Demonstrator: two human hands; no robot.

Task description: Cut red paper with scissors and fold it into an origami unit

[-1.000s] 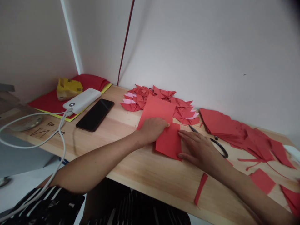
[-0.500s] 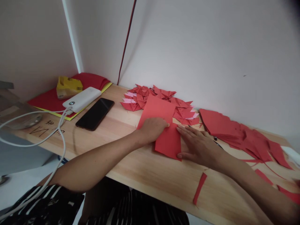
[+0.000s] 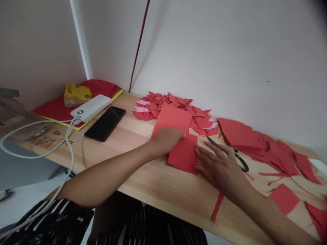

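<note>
A red sheet of paper [image 3: 176, 117] lies in front of me, and its near part is folded over into a smaller flap [image 3: 183, 157]. My left hand [image 3: 167, 140] rests on the sheet with curled fingers, its thumb at the fold area, holding the paper against the table. Along the flap's right edge, my right hand [image 3: 217, 163] lies with fingers stretched out, fingertips touching that edge. Dark-handled scissors [image 3: 244, 164] are partly hidden behind the right hand. A thin red paper strip [image 3: 217, 208] lies below that hand.
Folded red and pink paper pieces [image 3: 153, 105] sit against the wall. Red paper sheets [image 3: 242, 137] are stacked to the right, with offcuts [image 3: 283, 199] nearer. To the left are a phone [image 3: 105, 123], a white power bank [image 3: 92, 108] with cables, and a yellow packet [image 3: 76, 95].
My right hand has slid slightly down and right along the flap's edge, uncovering more of the scissors. My left hand stays in place on the paper.
</note>
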